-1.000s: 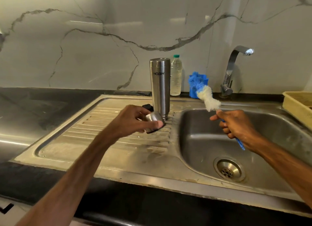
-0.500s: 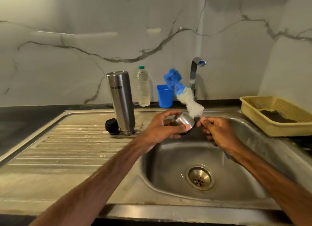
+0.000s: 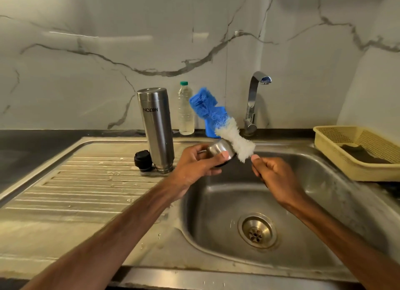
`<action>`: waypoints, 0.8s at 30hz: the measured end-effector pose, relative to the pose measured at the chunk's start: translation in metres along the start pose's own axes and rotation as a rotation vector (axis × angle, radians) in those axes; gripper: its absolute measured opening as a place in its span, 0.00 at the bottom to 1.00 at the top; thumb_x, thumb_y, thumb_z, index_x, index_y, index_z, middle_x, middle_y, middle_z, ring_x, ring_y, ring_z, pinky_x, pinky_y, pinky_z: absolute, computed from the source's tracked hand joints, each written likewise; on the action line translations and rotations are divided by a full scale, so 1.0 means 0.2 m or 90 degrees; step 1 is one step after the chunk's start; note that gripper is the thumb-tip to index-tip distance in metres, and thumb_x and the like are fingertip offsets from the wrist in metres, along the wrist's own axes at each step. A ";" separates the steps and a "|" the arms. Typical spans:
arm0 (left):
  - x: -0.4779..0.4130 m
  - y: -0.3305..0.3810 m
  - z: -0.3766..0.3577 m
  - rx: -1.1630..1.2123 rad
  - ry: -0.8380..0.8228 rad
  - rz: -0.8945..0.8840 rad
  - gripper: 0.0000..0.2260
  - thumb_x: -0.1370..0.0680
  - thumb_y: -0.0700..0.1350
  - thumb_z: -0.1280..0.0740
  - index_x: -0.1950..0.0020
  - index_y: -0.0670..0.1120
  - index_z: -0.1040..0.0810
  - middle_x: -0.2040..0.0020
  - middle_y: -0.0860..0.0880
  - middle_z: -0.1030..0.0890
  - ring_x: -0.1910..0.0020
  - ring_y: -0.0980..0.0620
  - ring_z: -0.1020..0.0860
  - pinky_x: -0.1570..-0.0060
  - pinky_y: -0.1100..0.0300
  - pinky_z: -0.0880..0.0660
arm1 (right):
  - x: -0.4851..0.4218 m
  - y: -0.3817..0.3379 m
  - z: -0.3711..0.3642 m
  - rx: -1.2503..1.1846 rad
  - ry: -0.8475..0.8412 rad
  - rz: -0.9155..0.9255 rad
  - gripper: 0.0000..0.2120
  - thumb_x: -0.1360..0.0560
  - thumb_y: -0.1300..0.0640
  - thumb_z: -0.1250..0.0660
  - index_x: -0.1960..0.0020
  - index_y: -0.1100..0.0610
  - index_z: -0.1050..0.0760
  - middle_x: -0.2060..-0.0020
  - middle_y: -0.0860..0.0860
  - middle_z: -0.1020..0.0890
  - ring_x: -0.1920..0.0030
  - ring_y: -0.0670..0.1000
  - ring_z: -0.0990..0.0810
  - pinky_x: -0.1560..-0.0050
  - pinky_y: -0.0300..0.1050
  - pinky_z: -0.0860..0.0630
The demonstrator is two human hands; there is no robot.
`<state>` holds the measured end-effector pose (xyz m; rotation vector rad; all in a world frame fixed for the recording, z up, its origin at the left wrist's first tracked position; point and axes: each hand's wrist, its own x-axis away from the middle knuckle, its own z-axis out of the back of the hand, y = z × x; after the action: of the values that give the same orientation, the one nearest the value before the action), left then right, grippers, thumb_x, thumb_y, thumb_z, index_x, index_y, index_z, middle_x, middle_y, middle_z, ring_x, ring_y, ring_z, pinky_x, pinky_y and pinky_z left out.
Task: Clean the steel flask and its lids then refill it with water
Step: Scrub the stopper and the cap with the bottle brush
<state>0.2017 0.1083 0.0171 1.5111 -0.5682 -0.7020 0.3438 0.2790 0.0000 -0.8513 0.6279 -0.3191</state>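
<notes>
Lid (image 3: 219, 151) moved over sink (image 3: 313, 181), pinched by left hand (image 3: 194, 167), right hand (image 3: 275, 175) clenching brush (image 3: 229, 129); wet steel may slip.

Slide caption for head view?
Over the sink, left hand holds steel lid, right hand holds bottle brush against it; flask stands inverted nearby.

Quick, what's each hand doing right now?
Left hand: holds the steel lid.
Right hand: grips the bottle brush by its handle.

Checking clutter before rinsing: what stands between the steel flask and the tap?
Head view: a clear plastic bottle and a blue cup, partly hidden by the brush, between flask and tap.
</notes>
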 end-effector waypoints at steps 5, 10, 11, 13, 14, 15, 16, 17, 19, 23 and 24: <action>0.00 0.01 0.05 0.018 0.016 0.011 0.25 0.27 0.45 0.23 0.32 0.42 0.22 0.43 0.44 0.14 0.45 0.47 0.14 0.45 0.52 0.17 | 0.00 0.07 0.01 0.070 0.017 0.022 0.24 0.17 0.46 0.42 0.66 0.59 0.27 0.77 0.48 0.29 0.75 0.44 0.32 0.68 0.48 0.34; -0.01 0.04 0.05 0.108 0.012 0.017 0.19 0.23 0.44 0.26 0.35 0.37 0.22 0.42 0.39 0.15 0.41 0.39 0.16 0.42 0.51 0.18 | -0.02 0.04 0.03 0.001 0.013 0.012 0.20 0.18 0.48 0.39 0.64 0.55 0.21 0.76 0.47 0.25 0.74 0.44 0.29 0.67 0.45 0.31; -0.02 0.06 0.08 0.154 0.034 0.021 0.19 0.22 0.45 0.28 0.36 0.36 0.22 0.41 0.38 0.16 0.40 0.38 0.17 0.42 0.51 0.18 | -0.02 0.05 0.06 -0.009 0.015 -0.001 0.19 0.18 0.48 0.38 0.63 0.54 0.19 0.73 0.46 0.21 0.72 0.43 0.25 0.64 0.44 0.28; -0.03 0.09 0.15 0.249 0.079 0.028 0.19 0.21 0.48 0.29 0.35 0.37 0.23 0.40 0.36 0.17 0.41 0.38 0.17 0.43 0.51 0.18 | -0.02 0.06 0.12 -0.023 0.018 -0.025 0.14 0.20 0.50 0.34 0.61 0.52 0.16 0.69 0.43 0.17 0.67 0.40 0.21 0.58 0.43 0.26; -0.03 0.10 0.18 0.287 0.097 0.028 0.20 0.21 0.49 0.29 0.34 0.37 0.24 0.39 0.36 0.17 0.41 0.39 0.17 0.43 0.51 0.18 | -0.02 0.07 0.15 -0.028 0.017 -0.031 0.12 0.21 0.51 0.32 0.60 0.52 0.16 0.71 0.43 0.18 0.68 0.39 0.22 0.59 0.44 0.26; -0.03 0.11 0.20 0.316 0.107 0.026 0.21 0.20 0.49 0.30 0.33 0.38 0.25 0.38 0.36 0.18 0.40 0.39 0.17 0.42 0.51 0.18 | -0.02 0.08 0.18 -0.035 0.017 -0.034 0.11 0.22 0.51 0.31 0.59 0.53 0.15 0.72 0.44 0.19 0.70 0.41 0.23 0.60 0.45 0.27; -0.03 0.12 0.22 0.340 0.109 0.027 0.22 0.20 0.50 0.30 0.32 0.38 0.26 0.37 0.36 0.18 0.40 0.38 0.17 0.42 0.51 0.18 | -0.02 0.09 0.20 -0.044 0.018 -0.035 0.10 0.22 0.51 0.31 0.59 0.53 0.15 0.73 0.47 0.19 0.71 0.45 0.24 0.60 0.46 0.27; -0.03 0.13 0.22 0.357 0.105 0.030 0.23 0.20 0.50 0.30 0.31 0.38 0.26 0.37 0.36 0.18 0.40 0.38 0.17 0.41 0.50 0.19 | -0.02 0.09 0.21 -0.050 0.023 -0.033 0.09 0.23 0.51 0.30 0.58 0.53 0.14 0.73 0.49 0.19 0.71 0.50 0.24 0.60 0.49 0.27; -0.03 0.12 0.19 0.371 0.094 0.044 0.23 0.19 0.49 0.30 0.29 0.37 0.27 0.37 0.36 0.18 0.39 0.38 0.18 0.41 0.50 0.19 | -0.02 0.09 0.24 -0.051 0.038 -0.021 0.08 0.24 0.52 0.29 0.58 0.53 0.14 0.71 0.52 0.17 0.68 0.57 0.22 0.59 0.52 0.24; -0.02 0.11 0.15 0.370 0.071 0.065 0.23 0.19 0.49 0.31 0.30 0.37 0.27 0.37 0.35 0.19 0.39 0.38 0.18 0.43 0.51 0.18 | -0.02 0.07 0.31 -0.052 0.065 -0.003 0.06 0.24 0.56 0.28 0.56 0.56 0.14 0.70 0.53 0.17 0.69 0.48 0.21 0.61 0.47 0.25; -0.03 0.11 0.14 0.375 0.065 0.069 0.22 0.19 0.49 0.31 0.30 0.37 0.27 0.37 0.35 0.19 0.39 0.38 0.18 0.43 0.50 0.18 | -0.02 0.07 0.33 -0.047 0.066 -0.001 0.06 0.24 0.57 0.28 0.56 0.57 0.14 0.69 0.53 0.16 0.70 0.46 0.21 0.61 0.46 0.25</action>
<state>0.1789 0.0909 0.0393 2.0279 -0.8180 -0.3812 0.3826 0.3285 0.0224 -0.9112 0.7385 -0.3451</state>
